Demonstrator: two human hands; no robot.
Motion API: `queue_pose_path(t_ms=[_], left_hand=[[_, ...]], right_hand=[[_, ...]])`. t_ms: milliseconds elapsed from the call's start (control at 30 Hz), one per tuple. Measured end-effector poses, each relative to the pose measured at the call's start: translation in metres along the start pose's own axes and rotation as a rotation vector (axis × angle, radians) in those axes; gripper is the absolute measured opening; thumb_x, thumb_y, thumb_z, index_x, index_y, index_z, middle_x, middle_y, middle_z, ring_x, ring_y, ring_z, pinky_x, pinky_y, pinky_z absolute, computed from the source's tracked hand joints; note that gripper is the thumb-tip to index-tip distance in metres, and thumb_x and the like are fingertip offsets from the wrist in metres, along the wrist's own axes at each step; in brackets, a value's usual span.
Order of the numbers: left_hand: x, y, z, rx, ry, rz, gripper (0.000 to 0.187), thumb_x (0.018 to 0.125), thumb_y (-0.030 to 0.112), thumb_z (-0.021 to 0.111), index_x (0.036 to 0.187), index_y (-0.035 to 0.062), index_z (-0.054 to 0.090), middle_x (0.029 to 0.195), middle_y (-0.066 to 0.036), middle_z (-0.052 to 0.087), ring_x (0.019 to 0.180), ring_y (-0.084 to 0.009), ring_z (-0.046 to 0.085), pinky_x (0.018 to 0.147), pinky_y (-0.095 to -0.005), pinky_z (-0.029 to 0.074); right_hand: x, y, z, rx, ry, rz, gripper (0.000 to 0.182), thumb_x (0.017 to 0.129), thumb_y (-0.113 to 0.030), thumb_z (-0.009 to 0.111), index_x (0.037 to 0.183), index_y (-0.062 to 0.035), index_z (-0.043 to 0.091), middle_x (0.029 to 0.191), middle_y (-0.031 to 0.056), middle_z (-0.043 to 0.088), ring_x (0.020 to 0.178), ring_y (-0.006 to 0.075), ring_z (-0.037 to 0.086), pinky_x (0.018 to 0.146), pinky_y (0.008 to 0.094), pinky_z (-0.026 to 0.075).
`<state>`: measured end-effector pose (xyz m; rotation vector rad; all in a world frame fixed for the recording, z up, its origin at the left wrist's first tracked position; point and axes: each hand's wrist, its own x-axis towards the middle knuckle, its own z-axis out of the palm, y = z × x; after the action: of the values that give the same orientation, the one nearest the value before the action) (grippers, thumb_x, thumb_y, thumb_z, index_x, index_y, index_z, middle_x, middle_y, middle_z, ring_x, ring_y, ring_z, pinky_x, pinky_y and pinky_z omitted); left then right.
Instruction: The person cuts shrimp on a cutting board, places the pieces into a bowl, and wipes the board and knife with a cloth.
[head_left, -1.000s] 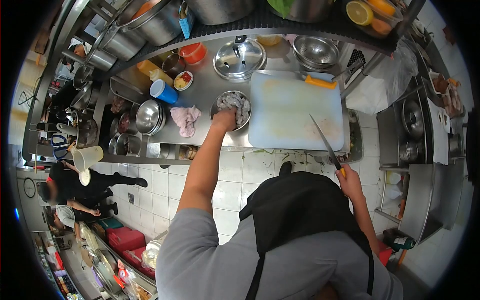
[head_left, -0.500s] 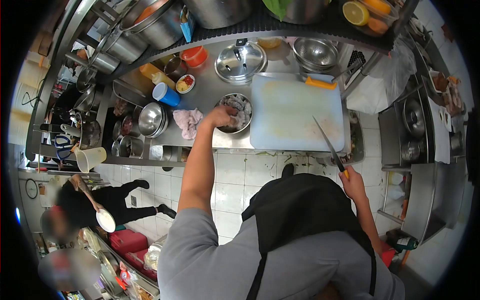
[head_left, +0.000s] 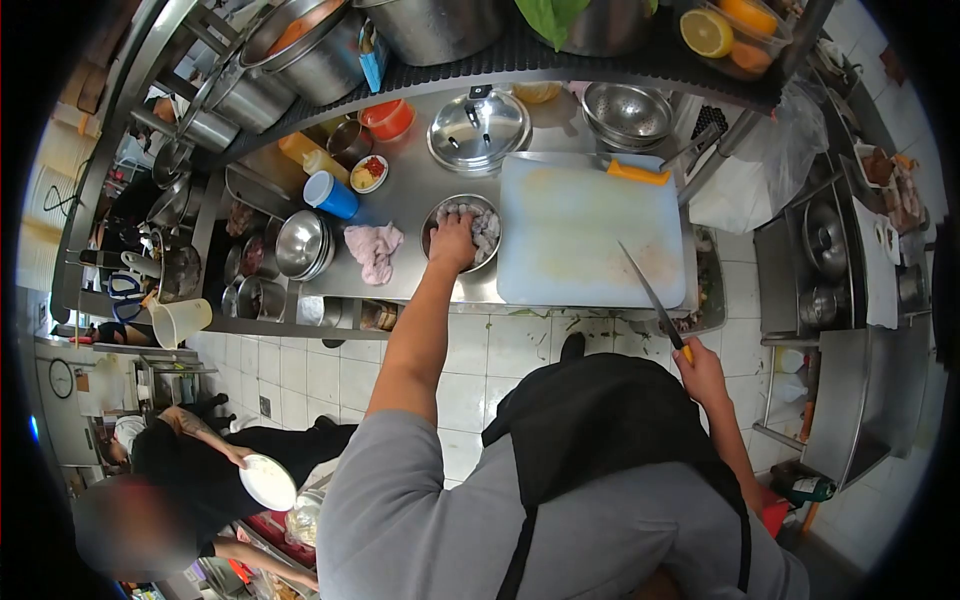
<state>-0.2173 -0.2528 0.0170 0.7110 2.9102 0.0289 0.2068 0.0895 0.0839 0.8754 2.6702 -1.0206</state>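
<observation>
My left hand (head_left: 452,240) reaches into a steel bowl (head_left: 428,248) of greyish pieces (head_left: 486,232), fingers spread over them from the left. Whether any piece is between the fingers cannot be made out. My right hand (head_left: 702,370) is closed round the yellow-and-black handle of a long knife (head_left: 649,293), whose blade points up and left over the lower right of a white cutting board (head_left: 590,235). The board lies just right of the bowl. Another yellow-handled knife (head_left: 638,174) rests along the board's top edge.
A pink cloth (head_left: 373,252), stacked steel bowls (head_left: 303,243) and a blue-lidded container (head_left: 330,194) stand left. Behind are a round lid (head_left: 479,130) and a colander (head_left: 627,114). A shelf (head_left: 440,82) with pots overhangs the counter. A person (head_left: 200,460) holds a white plate (head_left: 268,482) at lower left.
My left hand has shifted within the bowl, its fingers now spread flatter over the pieces. The person at lower left has moved right with the plate. My right hand still holds the knife.
</observation>
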Motion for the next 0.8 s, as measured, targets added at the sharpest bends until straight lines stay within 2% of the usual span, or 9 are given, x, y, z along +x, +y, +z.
queue_pose_path(t_ms=[167,267,367,467,500,600,633,733,800], left_hand=[[0.004,0.006,-0.005,-0.011,-0.074,-0.063,0.058,0.081,0.021,0.072,0.137,0.0168,0.056,0.119,-0.017,0.071,0.121,-0.0358,0.061,0.104,-0.052,0.043],[0.013,-0.006,-0.005,-0.071,-0.093,-0.035,0.059,0.078,0.021,0.074,0.135,0.0142,0.059,0.114,-0.019,0.072,0.113,-0.0375,0.065,0.103,-0.0505,0.046],[0.003,-0.011,-0.035,-0.383,0.014,-0.073,0.064,0.073,0.023,0.077,0.134,0.0119,0.061,0.115,-0.02,0.071,0.114,-0.0388,0.064,0.102,-0.0477,0.048],[0.013,-0.023,-0.038,-0.438,-0.06,-0.066,0.066,0.07,0.024,0.078,0.133,0.0118,0.062,0.121,-0.019,0.069,0.117,-0.038,0.063,0.102,-0.0432,0.05],[0.011,-0.024,-0.037,-0.376,-0.115,0.013,0.068,0.071,0.023,0.077,0.136,0.0153,0.059,0.127,-0.022,0.066,0.123,-0.039,0.06,0.104,-0.0469,0.048],[0.007,-0.007,-0.027,-0.175,-0.142,0.025,0.069,0.074,0.021,0.073,0.14,0.0193,0.055,0.132,-0.025,0.062,0.13,-0.0401,0.054,0.107,-0.0503,0.043],[0.007,-0.005,-0.014,-0.117,-0.104,0.013,0.069,0.077,0.018,0.068,0.143,0.0222,0.051,0.133,-0.026,0.061,0.132,-0.0412,0.051,0.11,-0.0522,0.038],[0.009,0.0,-0.007,-0.166,-0.114,-0.057,0.064,0.079,0.016,0.065,0.142,0.0222,0.052,0.133,-0.026,0.061,0.13,-0.0404,0.053,0.11,-0.0513,0.037],[0.007,-0.003,-0.005,-0.19,-0.072,-0.073,0.065,0.078,0.016,0.068,0.141,0.0206,0.052,0.131,-0.025,0.062,0.129,-0.0396,0.054,0.11,-0.0511,0.037]], right_hand=[[0.0,0.005,0.005,0.016,0.02,-0.032,0.033,0.094,-0.029,0.066,0.11,-0.0004,0.063,0.093,0.0279,0.069,0.093,0.0477,0.066,0.08,0.0508,0.052],[0.0,0.001,0.002,0.015,0.006,-0.029,0.033,0.094,-0.029,0.066,0.111,-0.0005,0.063,0.094,0.0277,0.069,0.093,0.0479,0.066,0.08,0.0512,0.052],[0.002,0.002,0.001,0.011,0.004,-0.025,0.033,0.094,-0.028,0.065,0.111,-0.0005,0.063,0.095,0.0274,0.069,0.094,0.048,0.066,0.08,0.0517,0.051],[0.001,0.008,0.003,0.01,0.017,-0.016,0.033,0.095,-0.028,0.065,0.112,-0.0006,0.063,0.095,0.0272,0.069,0.094,0.0477,0.066,0.081,0.052,0.051],[0.002,0.009,0.003,0.012,0.009,-0.01,0.033,0.095,-0.028,0.065,0.112,-0.0006,0.063,0.096,0.0271,0.069,0.094,0.0477,0.066,0.081,0.0521,0.051],[0.005,0.007,0.005,0.012,-0.003,-0.012,0.033,0.095,-0.029,0.065,0.113,-0.0006,0.063,0.095,0.0272,0.07,0.094,0.0476,0.066,0.08,0.0519,0.052],[0.005,0.008,0.006,0.01,-0.007,-0.012,0.034,0.095,-0.029,0.065,0.113,-0.0006,0.063,0.095,0.0272,0.07,0.093,0.0476,0.066,0.08,0.0518,0.052],[0.004,0.006,0.009,0.03,0.008,-0.051,0.034,0.095,-0.029,0.066,0.113,-0.0006,0.063,0.094,0.0276,0.07,0.092,0.0476,0.066,0.08,0.0514,0.052],[0.006,0.006,0.009,0.012,-0.009,-0.05,0.035,0.094,-0.03,0.066,0.113,-0.0005,0.063,0.094,0.0277,0.069,0.092,0.0476,0.066,0.08,0.0512,0.052]])
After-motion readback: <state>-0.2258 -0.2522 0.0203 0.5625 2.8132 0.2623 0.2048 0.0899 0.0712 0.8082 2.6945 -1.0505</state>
